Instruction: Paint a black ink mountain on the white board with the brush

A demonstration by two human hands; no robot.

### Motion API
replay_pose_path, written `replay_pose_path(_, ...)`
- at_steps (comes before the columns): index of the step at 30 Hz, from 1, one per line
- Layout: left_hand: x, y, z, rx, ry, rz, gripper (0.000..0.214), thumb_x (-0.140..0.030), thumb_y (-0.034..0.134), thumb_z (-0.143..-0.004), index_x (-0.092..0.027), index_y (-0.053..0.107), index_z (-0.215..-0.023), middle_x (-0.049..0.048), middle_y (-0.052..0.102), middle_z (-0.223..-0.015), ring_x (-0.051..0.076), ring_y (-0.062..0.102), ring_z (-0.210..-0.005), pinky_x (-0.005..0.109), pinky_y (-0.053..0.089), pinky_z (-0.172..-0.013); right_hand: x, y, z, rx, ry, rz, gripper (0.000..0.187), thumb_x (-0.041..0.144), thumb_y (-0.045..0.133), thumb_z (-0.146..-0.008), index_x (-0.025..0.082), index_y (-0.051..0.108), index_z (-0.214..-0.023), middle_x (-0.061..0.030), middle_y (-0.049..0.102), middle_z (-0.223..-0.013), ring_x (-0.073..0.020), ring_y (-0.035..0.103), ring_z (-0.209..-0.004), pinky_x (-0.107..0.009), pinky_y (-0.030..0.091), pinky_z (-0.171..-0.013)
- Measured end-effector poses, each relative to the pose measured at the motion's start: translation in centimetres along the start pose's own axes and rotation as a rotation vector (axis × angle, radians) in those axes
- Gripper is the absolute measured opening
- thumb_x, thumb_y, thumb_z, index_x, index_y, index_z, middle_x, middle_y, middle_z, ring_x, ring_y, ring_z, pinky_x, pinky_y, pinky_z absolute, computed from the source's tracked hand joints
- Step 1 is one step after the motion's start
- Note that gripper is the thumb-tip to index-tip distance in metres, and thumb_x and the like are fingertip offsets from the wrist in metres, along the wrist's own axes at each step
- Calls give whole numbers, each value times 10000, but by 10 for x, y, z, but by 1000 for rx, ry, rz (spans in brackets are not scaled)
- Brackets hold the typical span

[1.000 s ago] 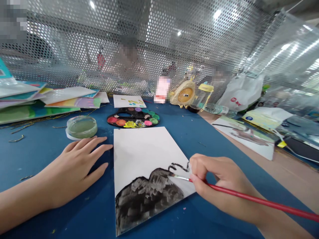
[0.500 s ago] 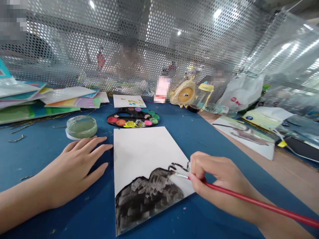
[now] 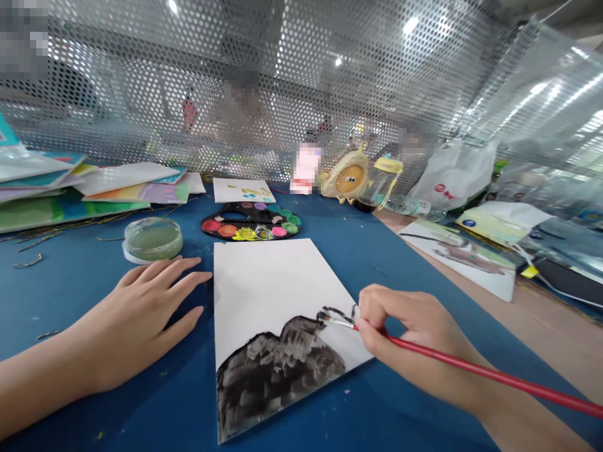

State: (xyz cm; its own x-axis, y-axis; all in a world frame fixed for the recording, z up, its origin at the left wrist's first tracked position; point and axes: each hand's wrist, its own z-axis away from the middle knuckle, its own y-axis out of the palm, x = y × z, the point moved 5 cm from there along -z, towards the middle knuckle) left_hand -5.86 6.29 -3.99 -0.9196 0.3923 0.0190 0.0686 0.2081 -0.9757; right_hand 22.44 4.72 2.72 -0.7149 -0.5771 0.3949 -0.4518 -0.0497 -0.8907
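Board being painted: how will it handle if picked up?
The board is probably stiff: it lies flat with straight edges. It looks thin, so likely light and easily nudged across the blue tabletop. The dark paint may smear if gripped; I can't tell whether it's dry.

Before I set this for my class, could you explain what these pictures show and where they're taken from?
There's no machine here: these are a person's two bare hands. Every picture comes from one camera worn on the head, looking forward and down.

The right hand holds a red-handled paintbrush, its tip at the dark strokes on a white board. The left hand lies open beside the board's left edge.

On the blue surface beyond are a paint palette and a round container of murky liquid.
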Motion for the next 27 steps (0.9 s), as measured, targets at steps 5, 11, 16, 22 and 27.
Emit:
replay_pose_path(5, 0, 0, 0, -21, 5, -1, 489, -480, 281, -860, -258, 513, -1229, 112, 504, -1325, 335, 436, -1235, 577, 414, -956, 4, 1, -1, 12, -45, 13, 274, 89, 444, -738, 204, 248, -584, 43, 370, -552, -93, 373, -527, -216, 284, -495)
replay_pose_path(11, -1, -1, -1, -45, -4, 10, 493, -489, 262, -863, -265, 522, -1217, 100, 514, -1315, 326, 436, -1235, 574, 412, -958, 8, 1, -2, 18, -94, 14, 264, 84, 449, -760, 200, 279, -595, 47, 374, -549, -88, 370, -520, -211, 283, -494)
replay_pose_path(16, -2, -1, -1, -58, 0, 29, 485, -487, 269, -862, -275, 511, -1225, 89, 508, -1321, 323, 429, -1240, 572, 400, -970, 2, -4, 3, -25, -55, -244, 264, 111, 494, -803, 201, 335, -613, 56, 408, -545, -90, 400, -522, -223, 302, -507)
replay_pose_path(22, -2, -1, 0, -48, -10, 27, 507, -501, 253, -860, -260, 511, -1223, 95, 504, -1320, 319, 434, -1234, 564, 399, -975, 0, 2, 2, -87, -10, -644, 347, 337, 530, -897, 190, 418, -603, 100, 446, -435, -40, 377, -408, -311, 448, -786)
replay_pose_path(27, -2, -1, 0, -26, -23, 26, 529, -510, 231, -855, -248, 520, -1213, 102, 494, -1326, 315, 418, -1244, 561, 382, -989, 4, 9, -1, -47, 10, -797, 333, 416, 563, -867, 188, 513, -628, 75, 590, -492, -35, 485, -405, -378, 406, -975)
